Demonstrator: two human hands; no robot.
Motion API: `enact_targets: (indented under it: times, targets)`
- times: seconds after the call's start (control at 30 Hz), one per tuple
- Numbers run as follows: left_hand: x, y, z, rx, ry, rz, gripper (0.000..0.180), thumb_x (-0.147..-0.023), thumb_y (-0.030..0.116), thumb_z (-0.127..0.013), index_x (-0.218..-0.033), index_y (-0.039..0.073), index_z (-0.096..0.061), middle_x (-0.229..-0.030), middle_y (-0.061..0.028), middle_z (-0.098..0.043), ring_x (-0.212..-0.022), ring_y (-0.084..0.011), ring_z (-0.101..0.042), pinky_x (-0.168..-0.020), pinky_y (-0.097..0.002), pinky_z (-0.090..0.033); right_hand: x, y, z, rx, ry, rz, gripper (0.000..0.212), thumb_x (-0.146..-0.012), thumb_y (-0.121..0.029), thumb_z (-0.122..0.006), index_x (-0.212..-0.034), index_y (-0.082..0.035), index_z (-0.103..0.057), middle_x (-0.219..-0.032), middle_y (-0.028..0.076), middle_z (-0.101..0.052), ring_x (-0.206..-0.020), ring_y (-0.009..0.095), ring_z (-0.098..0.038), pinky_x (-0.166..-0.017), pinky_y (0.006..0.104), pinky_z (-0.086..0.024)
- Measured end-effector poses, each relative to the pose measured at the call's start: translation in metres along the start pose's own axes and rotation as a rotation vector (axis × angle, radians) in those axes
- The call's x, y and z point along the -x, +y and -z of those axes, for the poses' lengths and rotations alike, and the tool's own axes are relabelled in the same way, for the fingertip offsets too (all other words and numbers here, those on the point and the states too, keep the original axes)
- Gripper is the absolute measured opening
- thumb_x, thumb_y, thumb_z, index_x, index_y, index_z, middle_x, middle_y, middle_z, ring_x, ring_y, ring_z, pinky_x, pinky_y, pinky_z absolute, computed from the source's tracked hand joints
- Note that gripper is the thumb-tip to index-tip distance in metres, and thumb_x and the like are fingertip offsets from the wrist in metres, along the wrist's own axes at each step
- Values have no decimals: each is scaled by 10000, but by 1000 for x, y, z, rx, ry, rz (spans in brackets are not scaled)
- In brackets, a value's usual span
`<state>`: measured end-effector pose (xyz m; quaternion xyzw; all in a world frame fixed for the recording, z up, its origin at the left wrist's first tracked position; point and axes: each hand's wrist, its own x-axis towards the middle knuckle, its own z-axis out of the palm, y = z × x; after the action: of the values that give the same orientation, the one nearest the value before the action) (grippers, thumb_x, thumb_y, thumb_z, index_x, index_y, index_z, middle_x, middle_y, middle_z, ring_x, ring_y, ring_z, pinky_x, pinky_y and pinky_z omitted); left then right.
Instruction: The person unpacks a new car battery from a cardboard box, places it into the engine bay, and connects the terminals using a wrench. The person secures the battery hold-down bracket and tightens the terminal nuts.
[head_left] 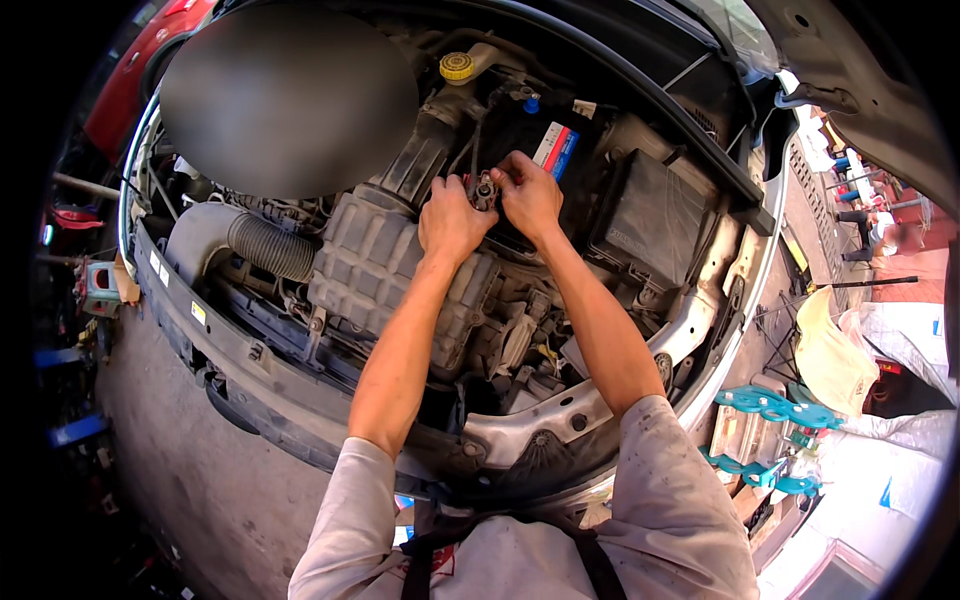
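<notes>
As metal fitting (485,190) sits between, left grip (453,218) and right grip (532,200) pinch it.

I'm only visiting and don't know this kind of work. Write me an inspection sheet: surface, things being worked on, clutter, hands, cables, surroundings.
Surface: open car engine bay, with a dusty ribbed cover.
Job's things: small metal fitting between the hands; battery with a red, white and blue label just beyond.
Clutter: beige cloth-like item and teal-edged objects beside the car, right.
Hands: left hand and right hand are bare, fingertips at the fitting from either side; exact grip unclear.
Cables: dark cable near the fingertips; its ends can't be traced.
Surroundings: concrete floor, red vehicle upper left, another person far right; a blurred patch hides part.
</notes>
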<state>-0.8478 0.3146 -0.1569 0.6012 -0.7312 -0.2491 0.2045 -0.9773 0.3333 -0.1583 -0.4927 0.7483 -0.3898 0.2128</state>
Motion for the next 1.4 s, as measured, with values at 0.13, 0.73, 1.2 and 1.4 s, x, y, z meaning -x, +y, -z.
enact_targets:
  times: [0.13, 0.73, 1.2, 1.4]
  targets:
    - [2, 4, 2, 9, -10, 32, 535, -672, 254, -821, -1075, -13, -594, -1139, -229, -588, -990, -446, -643, -840, -506, -537, -2, 1, -1, -2, -7, -15, 155, -892, -279, -704, -911, -130, -665, -825, 74, -722, -823, 310, -688, -715, 429, -504]
    - [-11, -22, 31, -149, -413, -133, 799, -704, 313, -874, -1276, -18, -426, -990, -235, -709, -991, -427, -674, -845, -495, -535, -7, 13, 0, 45, -201, 185, 223, -917, -276, -690, -1011, -77, -654, -919, 139, -713, -885, 361, -678, -741, 454, -515]
    - [-8, -15, 22, -141, -319, -100, 681, -675, 296, -793, -1184, -43, -494, -946, -264, -699, -952, -442, -668, -821, -492, -536, -9, 6, -21, 93, 44, 178, 148, -886, -173, -684, -911, -46, -611, -874, 177, -697, -863, 407, -658, -696, 505, -503]
    - [-15, -18, 24, -113, -358, -86, 740, -650, 300, -792, -1247, -15, -487, -972, -262, -703, -969, -433, -671, -834, -486, -537, -7, 5, -10, 201, -89, 222, 152, -906, -200, -660, -934, -60, -607, -878, 181, -694, -867, 411, -655, -703, 515, -505]
